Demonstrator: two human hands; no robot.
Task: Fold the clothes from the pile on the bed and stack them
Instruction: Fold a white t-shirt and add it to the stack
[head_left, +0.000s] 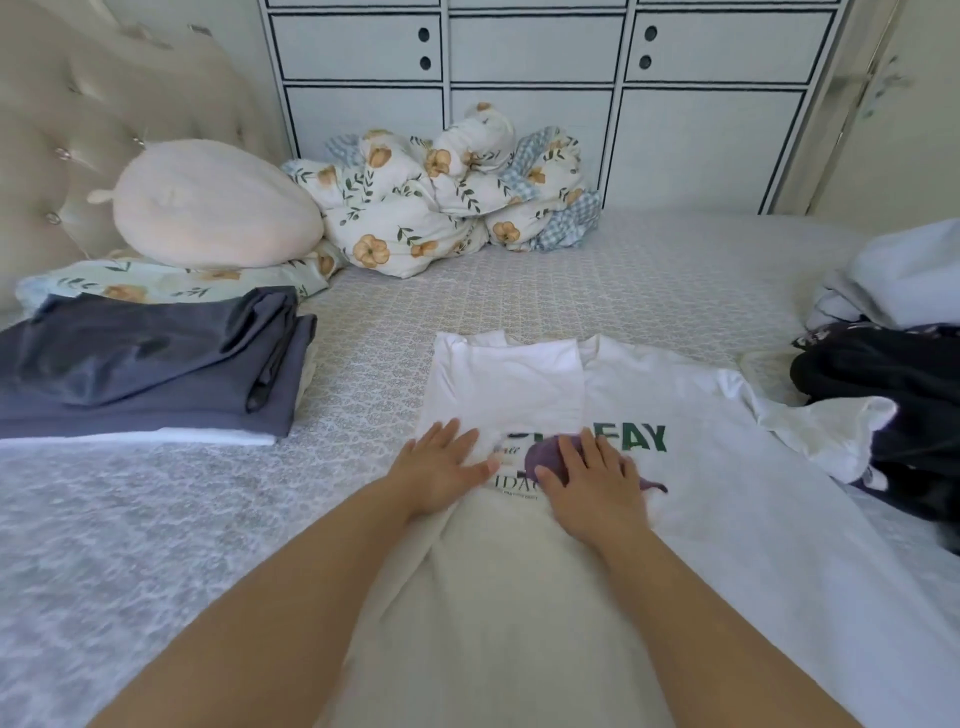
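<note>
A head-worn camera looks down a bed (597, 270) covered with a pale patterned sheet. A white T-shirt (727, 493) with green lettering and a purple print lies front up in the middle, close to the person. Its left side and sleeve are already folded in over the chest, making a straight edge; the right sleeve is spread out toward the right. Both bare forearms reach in from the bottom of the view. The left hand (441, 467) lies flat on the folded-over panel, fingers straight and spread, grasping nothing; it appears to be pressing the fold down so it stays put. The right hand (592, 480) lies flat over the printed design, its grip likewise released, fingers straight, probably smoothing the cloth before the other side is folded. To the left, near the headboard, sits a stack of folded clothes (150, 374), dark grey on top with white beneath, likely where the finished shirt will go. At the right edge lies the unfolded pile (893, 395) of dark and pale garments, touching the shirt's spread sleeve. Farther back rest a round cream pillow (213, 208) and a bunched floral duvet (441, 192) against a white cabinet (535, 52).
</note>
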